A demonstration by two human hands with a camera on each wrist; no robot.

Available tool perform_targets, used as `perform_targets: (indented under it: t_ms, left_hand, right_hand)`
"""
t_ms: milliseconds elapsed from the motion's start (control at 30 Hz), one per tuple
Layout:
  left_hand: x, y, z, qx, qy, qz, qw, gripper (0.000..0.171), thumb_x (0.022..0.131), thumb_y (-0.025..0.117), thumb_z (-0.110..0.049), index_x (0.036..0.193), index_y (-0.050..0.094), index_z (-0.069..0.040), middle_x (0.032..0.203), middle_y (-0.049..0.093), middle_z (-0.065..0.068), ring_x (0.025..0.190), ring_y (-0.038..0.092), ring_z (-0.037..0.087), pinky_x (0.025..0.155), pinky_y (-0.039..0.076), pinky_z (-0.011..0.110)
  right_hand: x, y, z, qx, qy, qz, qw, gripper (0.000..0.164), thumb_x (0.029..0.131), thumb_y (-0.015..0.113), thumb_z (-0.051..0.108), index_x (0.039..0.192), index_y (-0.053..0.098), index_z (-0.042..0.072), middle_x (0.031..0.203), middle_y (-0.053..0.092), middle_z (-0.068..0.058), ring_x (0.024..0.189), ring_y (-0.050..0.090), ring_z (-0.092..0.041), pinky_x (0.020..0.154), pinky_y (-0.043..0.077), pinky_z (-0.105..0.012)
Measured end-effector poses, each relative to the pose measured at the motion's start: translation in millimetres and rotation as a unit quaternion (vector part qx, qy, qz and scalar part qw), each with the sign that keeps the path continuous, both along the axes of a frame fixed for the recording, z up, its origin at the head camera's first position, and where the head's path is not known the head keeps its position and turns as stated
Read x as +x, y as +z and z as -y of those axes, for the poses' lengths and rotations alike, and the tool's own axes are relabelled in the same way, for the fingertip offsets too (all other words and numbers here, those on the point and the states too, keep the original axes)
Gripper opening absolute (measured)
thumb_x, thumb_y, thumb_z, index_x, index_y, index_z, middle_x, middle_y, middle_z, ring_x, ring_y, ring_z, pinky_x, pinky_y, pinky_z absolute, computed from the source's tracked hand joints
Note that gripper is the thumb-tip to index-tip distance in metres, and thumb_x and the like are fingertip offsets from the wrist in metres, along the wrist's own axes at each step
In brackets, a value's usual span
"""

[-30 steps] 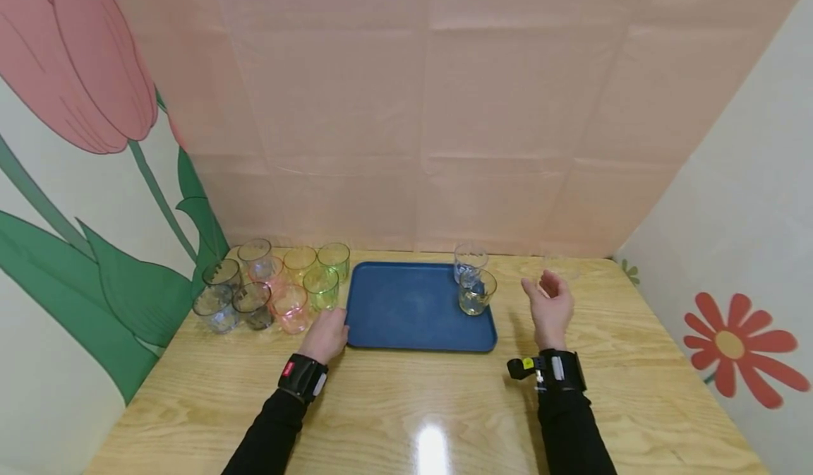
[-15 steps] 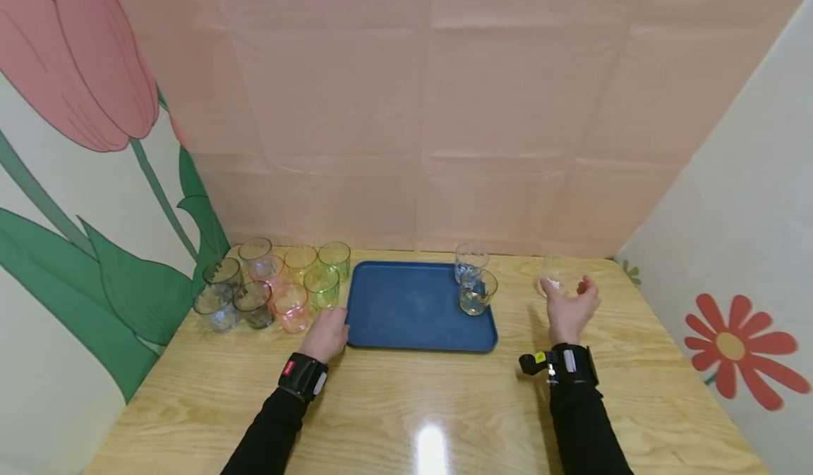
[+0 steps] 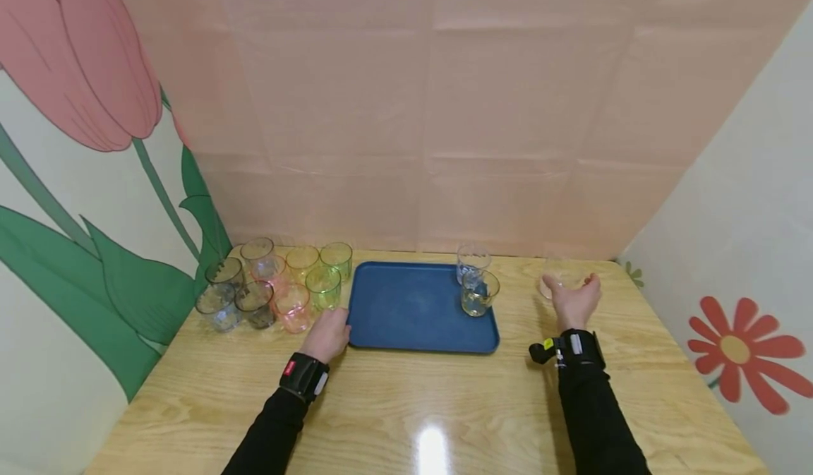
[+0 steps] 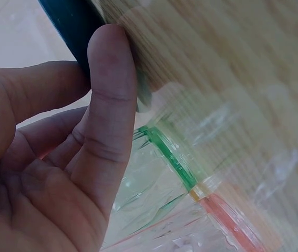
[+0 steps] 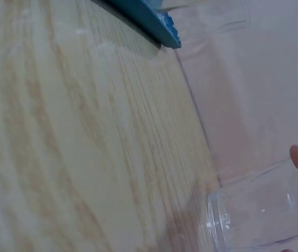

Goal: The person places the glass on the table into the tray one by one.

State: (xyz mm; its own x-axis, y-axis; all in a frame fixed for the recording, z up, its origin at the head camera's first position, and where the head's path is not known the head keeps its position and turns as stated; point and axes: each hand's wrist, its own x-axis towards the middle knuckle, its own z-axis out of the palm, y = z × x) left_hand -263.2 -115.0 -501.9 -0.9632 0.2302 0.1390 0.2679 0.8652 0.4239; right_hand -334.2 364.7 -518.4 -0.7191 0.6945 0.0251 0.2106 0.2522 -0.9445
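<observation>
Moved rightward, the right hand (image 3: 574, 304) is spread wide around a clear cylindrical glass (image 5: 259, 219), right of centre, seemingly for grasping, closing being needed, while a blue rectangular tray (image 3: 413, 309), centre, is pinched by the left hand (image 3: 326, 335).

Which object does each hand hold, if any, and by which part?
The left hand pinches the blue tray by its left rim, near the front corner. The right hand is at the clear glass; whether it grips cannot be told.

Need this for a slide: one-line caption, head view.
At a wooden table, the left hand grips a blue tray beside coloured glasses; the right hand is by a clear glass.
</observation>
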Motion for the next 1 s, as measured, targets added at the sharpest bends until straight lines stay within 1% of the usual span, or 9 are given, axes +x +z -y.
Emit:
perform_targets:
  t_ms: [67,267,400,500,633,800,867,1000]
  left_hand:
    - [-0.4,-0.1,-0.2,0.001,0.0,0.001,1.0,0.006,0.088,0.067,-0.002,0.092,0.067,0.003,0.077,0.067,0.014,0.075,0.068,0.027,0.062,0.053,0.038]
    - [-1.0,0.3,0.1,0.0,0.006,0.01,0.9999,0.006,0.089,0.067,-0.002,0.093,0.067,0.003,0.078,0.067,0.015,0.078,0.068,0.028,0.064,0.054,0.04]
    - [-0.9,1.1,0.3,0.003,0.004,0.006,1.0,0.005,0.089,0.067,-0.002,0.091,0.067,0.003,0.077,0.067,0.015,0.077,0.068,0.028,0.064,0.054,0.04]
    - [-0.5,0.4,0.6,0.001,0.0,-0.001,1.0,0.004,0.088,0.067,-0.001,0.088,0.066,0.002,0.075,0.066,0.014,0.075,0.068,0.028,0.062,0.053,0.04]
    - [-0.7,-0.5,1.3,-0.001,0.0,-0.008,1.0,0.004,0.088,0.068,-0.001,0.086,0.065,0.001,0.073,0.066,0.013,0.072,0.067,0.027,0.06,0.053,0.04]
    - [-0.4,-0.2,1.3,-0.003,0.001,-0.006,1.0,0.004,0.088,0.068,-0.001,0.087,0.066,0.002,0.074,0.066,0.013,0.072,0.067,0.026,0.06,0.053,0.038]
    - [-0.4,-0.5,1.0,-0.005,0.001,-0.007,1.0,0.004,0.088,0.068,-0.001,0.087,0.066,0.002,0.074,0.066,0.013,0.072,0.067,0.026,0.06,0.053,0.038]
    - [-0.3,-0.5,0.3,-0.005,0.002,-0.003,1.0,0.004,0.088,0.068,-0.001,0.088,0.066,0.002,0.074,0.066,0.013,0.072,0.067,0.026,0.06,0.053,0.038]
  right_hand:
    - [-2.1,-0.4,-1.8,0.0,0.005,-0.003,1.0,0.108,0.08,0.079,0.038,0.158,0.009,0.012,0.161,0.021,-0.014,0.146,0.023,-0.031,0.119,0.024,-0.046]
    - [-5.9,-1.8,-2.1,-0.024,0.01,-0.003,1.0,0.109,0.079,0.08,0.04,0.158,0.009,0.012,0.161,0.021,-0.014,0.146,0.024,-0.031,0.118,0.026,-0.046]
    - [-6.3,-1.9,-0.2,-0.026,0.016,-0.009,0.999,0.109,0.08,0.08,0.038,0.158,0.008,0.013,0.163,0.018,-0.013,0.149,0.02,-0.028,0.12,0.023,-0.043]
    - [-6.1,-2.9,0.1,-0.028,0.025,-0.009,0.999,0.108,0.081,0.078,0.037,0.158,0.007,0.013,0.165,0.012,-0.01,0.151,0.014,-0.026,0.122,0.019,-0.041]
    - [-7.7,-3.8,-0.3,-0.039,0.035,-0.017,0.998,0.106,0.083,0.077,0.037,0.159,0.007,0.016,0.166,0.007,-0.005,0.152,0.009,-0.023,0.122,0.018,-0.04]
    - [-8.3,-4.6,-0.7,-0.039,0.041,-0.02,0.998,0.102,0.083,0.077,0.035,0.158,0.011,0.017,0.166,0.011,-0.005,0.152,0.012,-0.024,0.121,0.021,-0.043]
    - [-8.7,-5.4,-1.6,-0.038,0.04,-0.021,0.998,0.1,0.083,0.078,0.035,0.158,0.014,0.016,0.165,0.014,-0.006,0.151,0.014,-0.024,0.121,0.022,-0.044]
    - [-10.8,-7.3,-3.7,-0.044,0.03,-0.02,0.998,0.096,0.081,0.079,0.035,0.155,0.02,0.016,0.161,0.022,-0.005,0.148,0.02,-0.024,0.119,0.025,-0.044]
